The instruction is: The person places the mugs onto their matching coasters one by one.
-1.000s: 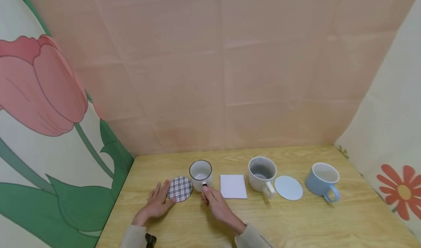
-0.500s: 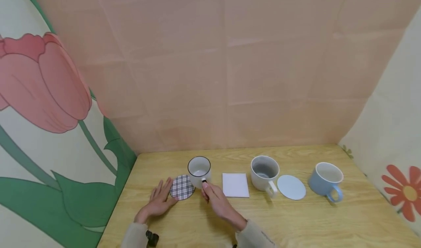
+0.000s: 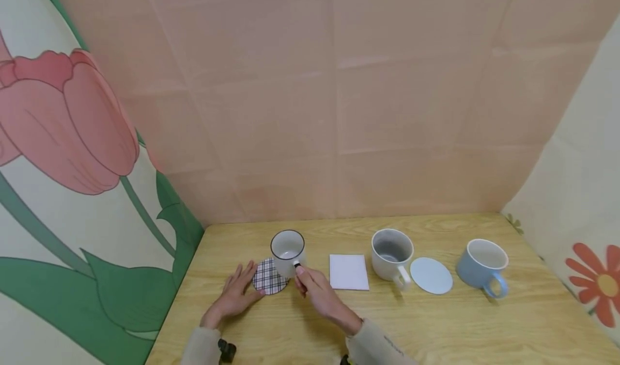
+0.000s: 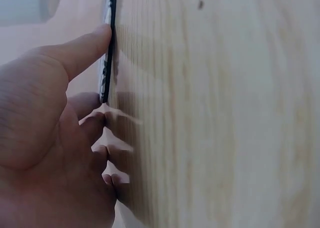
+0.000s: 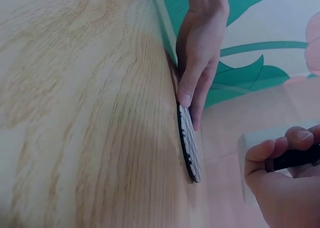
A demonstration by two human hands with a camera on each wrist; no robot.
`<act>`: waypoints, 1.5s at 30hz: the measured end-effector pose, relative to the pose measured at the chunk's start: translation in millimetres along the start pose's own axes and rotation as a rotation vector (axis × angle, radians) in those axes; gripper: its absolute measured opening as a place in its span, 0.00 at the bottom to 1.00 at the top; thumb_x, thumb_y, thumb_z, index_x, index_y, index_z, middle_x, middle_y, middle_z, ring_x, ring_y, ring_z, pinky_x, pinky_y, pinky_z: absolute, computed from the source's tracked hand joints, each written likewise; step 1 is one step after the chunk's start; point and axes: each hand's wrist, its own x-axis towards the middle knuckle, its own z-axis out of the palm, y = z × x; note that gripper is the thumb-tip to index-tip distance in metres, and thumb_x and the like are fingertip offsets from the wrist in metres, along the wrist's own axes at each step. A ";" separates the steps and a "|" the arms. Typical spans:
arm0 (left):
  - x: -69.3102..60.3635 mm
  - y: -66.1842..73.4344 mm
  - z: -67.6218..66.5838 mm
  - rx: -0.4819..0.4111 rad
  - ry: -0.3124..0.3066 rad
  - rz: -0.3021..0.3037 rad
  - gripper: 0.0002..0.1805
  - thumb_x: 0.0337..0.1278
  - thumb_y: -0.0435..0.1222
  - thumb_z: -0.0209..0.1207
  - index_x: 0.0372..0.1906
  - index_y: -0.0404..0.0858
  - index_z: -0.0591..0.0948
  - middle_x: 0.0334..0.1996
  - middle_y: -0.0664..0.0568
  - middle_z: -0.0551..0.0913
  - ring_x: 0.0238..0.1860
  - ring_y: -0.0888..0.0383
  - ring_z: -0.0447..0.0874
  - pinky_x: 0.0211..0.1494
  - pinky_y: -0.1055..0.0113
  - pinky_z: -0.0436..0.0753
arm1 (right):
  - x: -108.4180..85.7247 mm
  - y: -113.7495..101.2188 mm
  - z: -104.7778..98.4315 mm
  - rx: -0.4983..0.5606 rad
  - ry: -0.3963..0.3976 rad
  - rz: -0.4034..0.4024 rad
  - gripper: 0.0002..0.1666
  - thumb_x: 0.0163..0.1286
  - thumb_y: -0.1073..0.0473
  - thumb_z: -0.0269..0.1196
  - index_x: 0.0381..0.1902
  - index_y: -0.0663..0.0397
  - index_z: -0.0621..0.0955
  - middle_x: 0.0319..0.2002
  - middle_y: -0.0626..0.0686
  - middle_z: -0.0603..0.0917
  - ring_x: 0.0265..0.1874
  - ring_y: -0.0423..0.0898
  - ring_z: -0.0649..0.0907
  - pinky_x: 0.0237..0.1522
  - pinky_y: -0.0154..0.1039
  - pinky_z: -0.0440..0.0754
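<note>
My right hand (image 3: 319, 296) pinches the dark-topped handle of a white mug with a black rim (image 3: 288, 246). In the right wrist view the mug (image 5: 246, 188) hangs clear of the table, beside the round plaid coaster (image 5: 189, 143). Seen from the head, the mug covers the upper right part of that coaster (image 3: 267, 281). My left hand (image 3: 233, 296) lies on the table at the coaster's left side, fingers spread. Its thumb touches the coaster edge (image 4: 106, 62) in the left wrist view.
To the right on the wooden table (image 3: 436, 327) lie a square white coaster (image 3: 349, 272) and a round pale blue one (image 3: 431, 275). A white mug (image 3: 391, 254) stands between them, and a blue mug (image 3: 479, 265) stands farther right. Fabric backdrop (image 3: 339, 112) rises behind.
My right hand has carried the black-rimmed mug left and up, from the coaster's right side to partly over it. The left hand keeps its place at the coaster. The head view has shifted slightly.
</note>
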 end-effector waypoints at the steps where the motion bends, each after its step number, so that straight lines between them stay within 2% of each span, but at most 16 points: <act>1: 0.7 -0.9 0.8 -0.002 0.006 0.003 0.46 0.73 0.53 0.65 0.85 0.39 0.60 0.87 0.38 0.50 0.86 0.30 0.35 0.85 0.28 0.35 | 0.2 0.2 0.2 0.004 -0.001 0.002 0.35 0.92 0.49 0.38 0.37 0.78 0.73 0.27 0.49 0.71 0.27 0.39 0.73 0.32 0.35 0.78; 5: 1.3 -5.0 4.7 -0.006 0.017 0.020 0.47 0.73 0.55 0.64 0.85 0.38 0.60 0.86 0.36 0.50 0.86 0.28 0.36 0.84 0.27 0.34 | 0.8 1.5 1.3 0.013 -0.013 -0.005 0.35 0.92 0.48 0.38 0.36 0.73 0.73 0.28 0.49 0.71 0.28 0.40 0.73 0.32 0.37 0.78; 9: 1.0 -5.2 5.6 -0.016 0.016 0.027 0.48 0.72 0.57 0.63 0.85 0.38 0.60 0.86 0.35 0.50 0.85 0.27 0.35 0.82 0.25 0.33 | 1.9 3.0 2.4 0.028 -0.027 -0.025 0.33 0.92 0.50 0.38 0.34 0.71 0.73 0.28 0.51 0.71 0.29 0.41 0.73 0.32 0.33 0.77; 17: 1.6 3.2 -0.5 0.006 -0.020 -0.037 0.46 0.73 0.54 0.65 0.86 0.41 0.60 0.87 0.41 0.50 0.87 0.32 0.34 0.85 0.30 0.34 | 6.5 3.8 5.1 0.021 -0.035 -0.067 0.32 0.91 0.54 0.40 0.32 0.74 0.73 0.25 0.55 0.71 0.26 0.41 0.72 0.30 0.31 0.75; 25: 2.4 -1.2 -0.2 -0.016 -0.004 -0.023 0.46 0.72 0.52 0.66 0.85 0.39 0.60 0.87 0.38 0.50 0.86 0.30 0.34 0.85 0.29 0.34 | 11.4 5.5 10.0 0.016 -0.059 -0.058 0.32 0.91 0.54 0.40 0.32 0.75 0.72 0.26 0.61 0.71 0.27 0.42 0.72 0.30 0.32 0.74; 31: 1.5 -1.7 -0.2 -0.024 -0.012 -0.044 0.46 0.72 0.53 0.65 0.86 0.42 0.60 0.87 0.42 0.49 0.87 0.34 0.32 0.86 0.32 0.32 | 15.3 10.7 13.7 0.034 -0.068 -0.044 0.31 0.91 0.54 0.39 0.32 0.74 0.72 0.26 0.66 0.70 0.26 0.46 0.71 0.30 0.36 0.74; 33: 1.5 -1.0 0.1 -0.029 -0.015 -0.041 0.46 0.72 0.53 0.65 0.86 0.42 0.60 0.87 0.42 0.49 0.87 0.33 0.32 0.86 0.31 0.32 | 16.0 13.2 14.2 0.038 -0.071 -0.036 0.32 0.91 0.54 0.39 0.33 0.75 0.72 0.27 0.66 0.70 0.27 0.48 0.71 0.30 0.36 0.75; 35: 1.2 -3.1 1.8 -0.049 0.000 -0.012 0.47 0.71 0.53 0.65 0.85 0.39 0.60 0.87 0.39 0.49 0.87 0.31 0.32 0.84 0.29 0.31 | 16.6 15.2 15.2 0.038 -0.075 -0.034 0.32 0.91 0.53 0.39 0.33 0.76 0.72 0.27 0.66 0.71 0.27 0.47 0.72 0.30 0.35 0.75; 39: 2.0 -9.6 5.6 -0.070 0.033 0.033 0.48 0.70 0.57 0.65 0.85 0.38 0.61 0.86 0.36 0.51 0.86 0.28 0.34 0.82 0.26 0.31 | 18.1 17.7 18.0 0.041 -0.080 -0.036 0.33 0.92 0.53 0.38 0.35 0.79 0.72 0.27 0.65 0.71 0.28 0.39 0.72 0.31 0.35 0.77; 43: 4.2 -13.5 7.7 -0.041 0.039 0.010 0.50 0.69 0.61 0.64 0.85 0.43 0.60 0.87 0.42 0.51 0.87 0.33 0.35 0.85 0.30 0.33 | 20.2 18.3 20.3 0.047 -0.086 -0.035 0.35 0.92 0.53 0.38 0.37 0.82 0.72 0.28 0.68 0.71 0.28 0.39 0.72 0.32 0.34 0.77; 45: 4.8 -12.7 6.8 -0.039 0.034 0.006 0.49 0.69 0.60 0.64 0.85 0.43 0.60 0.87 0.41 0.51 0.87 0.33 0.35 0.85 0.30 0.33 | 21.5 18.8 21.1 0.051 -0.088 -0.038 0.35 0.92 0.53 0.38 0.37 0.83 0.72 0.27 0.69 0.71 0.27 0.42 0.72 0.31 0.35 0.78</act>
